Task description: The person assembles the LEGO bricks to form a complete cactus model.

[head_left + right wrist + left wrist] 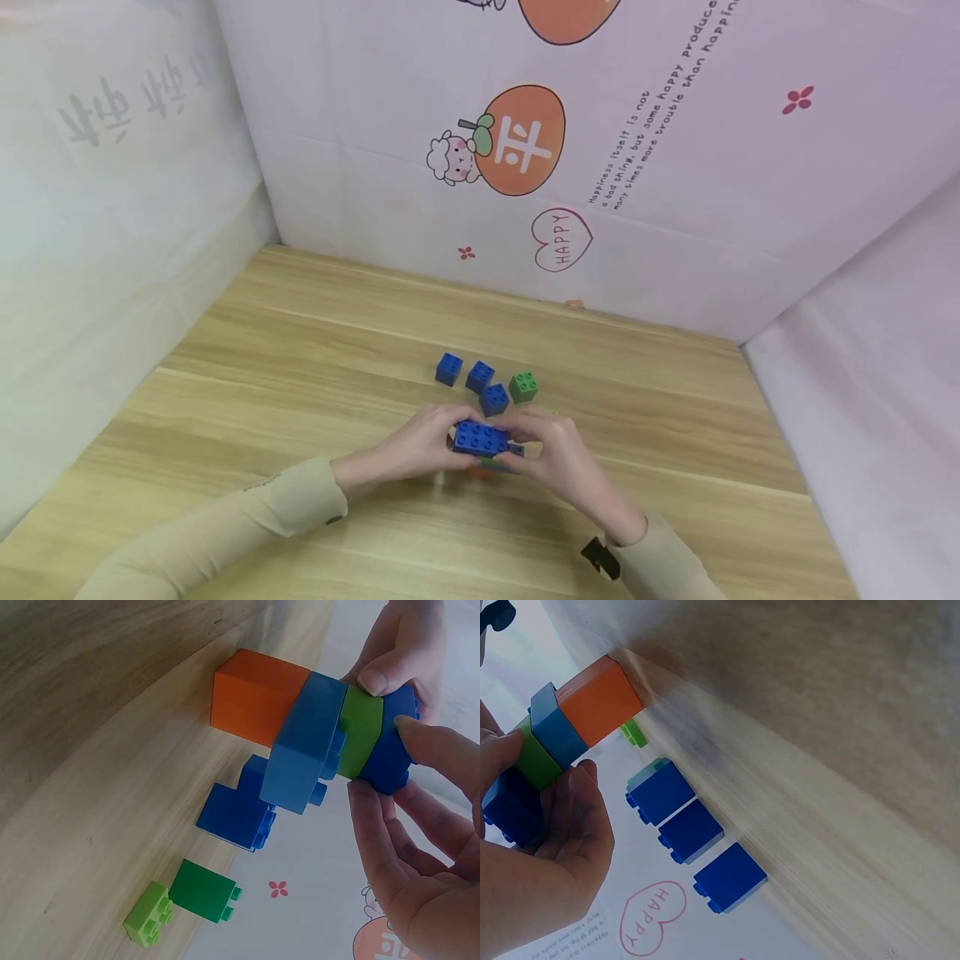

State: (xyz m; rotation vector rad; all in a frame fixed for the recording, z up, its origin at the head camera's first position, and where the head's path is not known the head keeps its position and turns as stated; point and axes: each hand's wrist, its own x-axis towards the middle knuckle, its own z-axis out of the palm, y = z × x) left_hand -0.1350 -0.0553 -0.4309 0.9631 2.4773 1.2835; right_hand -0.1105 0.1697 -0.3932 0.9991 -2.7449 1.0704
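Observation:
A tower of toy building bricks stands on the table, tallest in the wrist views. An orange brick (259,697) is at its base, then a light blue brick (304,750) jutting out to one side, a light green brick (362,731) and a long dark blue brick (480,438) on top. My left hand (423,442) grips the tower's upper part, thumb at the light green brick. From the other side my right hand (553,454) pinches the dark blue brick between thumb and fingers. In the head view the hands and top brick hide most of the lower bricks.
Behind the tower stand three loose blue bricks: a left one (448,369), a middle one (480,377) and a nearer one (494,401). Beside them is a green brick (523,387), with a low light green brick (148,915) nearby. Printed white sheets (375,167) wall the wooden table.

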